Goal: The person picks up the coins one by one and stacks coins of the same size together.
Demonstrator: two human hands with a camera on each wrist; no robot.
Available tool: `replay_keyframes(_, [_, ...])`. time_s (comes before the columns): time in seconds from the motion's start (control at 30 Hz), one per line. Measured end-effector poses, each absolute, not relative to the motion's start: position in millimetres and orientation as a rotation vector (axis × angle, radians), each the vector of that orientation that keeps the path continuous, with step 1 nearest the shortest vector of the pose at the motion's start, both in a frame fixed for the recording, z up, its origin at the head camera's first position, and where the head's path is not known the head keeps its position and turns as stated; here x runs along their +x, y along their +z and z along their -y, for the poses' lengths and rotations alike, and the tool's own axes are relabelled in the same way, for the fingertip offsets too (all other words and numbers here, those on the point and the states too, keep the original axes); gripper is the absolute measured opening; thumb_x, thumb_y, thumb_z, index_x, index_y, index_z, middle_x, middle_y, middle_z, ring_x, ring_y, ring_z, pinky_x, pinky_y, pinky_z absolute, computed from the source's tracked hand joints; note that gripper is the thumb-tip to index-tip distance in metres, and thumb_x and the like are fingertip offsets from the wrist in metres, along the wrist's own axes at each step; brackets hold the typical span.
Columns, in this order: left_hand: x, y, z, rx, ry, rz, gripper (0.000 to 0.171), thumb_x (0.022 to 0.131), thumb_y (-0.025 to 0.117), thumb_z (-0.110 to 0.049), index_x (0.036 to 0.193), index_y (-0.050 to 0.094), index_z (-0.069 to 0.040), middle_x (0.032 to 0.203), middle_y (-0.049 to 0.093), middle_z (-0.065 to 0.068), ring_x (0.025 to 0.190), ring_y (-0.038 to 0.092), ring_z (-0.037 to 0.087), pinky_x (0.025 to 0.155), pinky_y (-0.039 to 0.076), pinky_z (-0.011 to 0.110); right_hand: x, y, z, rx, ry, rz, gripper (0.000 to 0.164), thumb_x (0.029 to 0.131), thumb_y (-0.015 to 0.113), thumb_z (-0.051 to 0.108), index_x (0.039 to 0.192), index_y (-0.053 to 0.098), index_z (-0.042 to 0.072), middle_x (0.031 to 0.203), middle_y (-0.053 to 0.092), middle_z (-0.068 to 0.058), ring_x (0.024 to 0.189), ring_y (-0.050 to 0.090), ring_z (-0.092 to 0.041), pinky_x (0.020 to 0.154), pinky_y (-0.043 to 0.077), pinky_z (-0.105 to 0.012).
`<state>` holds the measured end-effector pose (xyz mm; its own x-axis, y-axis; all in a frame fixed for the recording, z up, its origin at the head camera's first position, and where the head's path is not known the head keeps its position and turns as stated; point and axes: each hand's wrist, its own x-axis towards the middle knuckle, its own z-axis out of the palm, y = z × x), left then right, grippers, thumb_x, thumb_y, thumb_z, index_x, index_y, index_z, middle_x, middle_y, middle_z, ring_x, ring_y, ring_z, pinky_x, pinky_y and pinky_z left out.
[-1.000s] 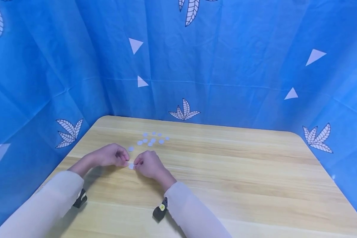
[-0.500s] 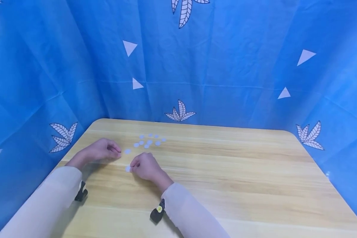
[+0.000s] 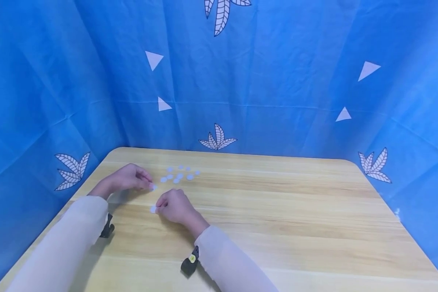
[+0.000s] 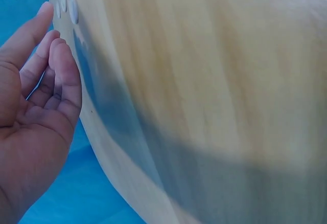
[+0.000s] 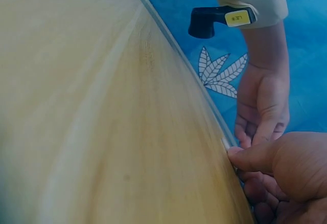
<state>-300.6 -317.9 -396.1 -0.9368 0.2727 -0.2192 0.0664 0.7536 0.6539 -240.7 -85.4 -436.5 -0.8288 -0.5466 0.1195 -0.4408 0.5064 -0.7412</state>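
In the head view, my right hand (image 3: 176,206) pinches a small white disc (image 3: 153,209) at the tabletop, left of the middle. The right wrist view shows my thumb against the pale edge of this disc (image 5: 225,143). Farther back, my left hand (image 3: 130,177) has its fingertips at another white disc (image 3: 153,187) and partly covers it. In the left wrist view, the left hand (image 4: 38,101) has thumb and fingers apart, with nothing visible between them. Several white discs (image 3: 180,176) lie in a loose group behind and to the right of the left hand.
The light wooden table (image 3: 277,219) has rounded far corners and extends well to the right. A blue curtain (image 3: 295,73) with leaf and triangle prints hangs behind it and along both sides. Dark wrist-worn devices (image 3: 190,263) sit at the cuffs.
My left hand has left the nearer disc and moved back to the farther one. The right hand stays at its disc. The head view has shifted slightly.
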Motion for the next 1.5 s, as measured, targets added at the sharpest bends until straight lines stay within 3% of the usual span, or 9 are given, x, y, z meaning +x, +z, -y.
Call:
replay_keyframes(0.47, [-304.9, -398.8, 311.7, 0.212, 0.866, -2.623, 0.04, 0.087, 0.083, -0.029, 0.115, 0.071, -0.002, 0.106, 0.072, 0.008, 0.102, 0.061, 0.026, 0.099, 0.048, 0.05, -239.8, -438.1, 85.0, -0.835, -1.241, -2.609, 0.005, 0.087, 0.079, 0.005, 0.088, 0.08, 0.01, 0.082, 0.075, 0.007, 0.067, 0.06, 0.003, 0.064, 0.048, -0.013])
replay_keyframes(1.1, [-304.3, -397.4, 315.9, 0.281, 0.871, -2.579, 0.031, 0.088, 0.081, -0.024, 0.108, 0.071, -0.002, 0.099, 0.07, 0.005, 0.096, 0.059, 0.022, 0.092, 0.049, 0.04, -238.0, -438.5, 88.4, -0.815, -1.228, -2.622, 0.004, 0.089, 0.078, 0.007, 0.088, 0.08, 0.011, 0.079, 0.073, 0.01, 0.062, 0.057, 0.003, 0.061, 0.047, -0.013])
replay_keyframes(1.5, [-305.2, -403.6, 332.8, 0.231, 1.09, -2.528, 0.032, 0.093, 0.074, -0.02, 0.116, 0.069, 0.003, 0.101, 0.07, 0.008, 0.09, 0.063, 0.021, 0.079, 0.055, 0.031, -237.9, -435.9, 86.0, -0.806, -1.208, -2.634, 0.003, 0.09, 0.079, 0.01, 0.087, 0.08, 0.011, 0.08, 0.074, 0.01, 0.062, 0.057, 0.003, 0.06, 0.046, -0.013])
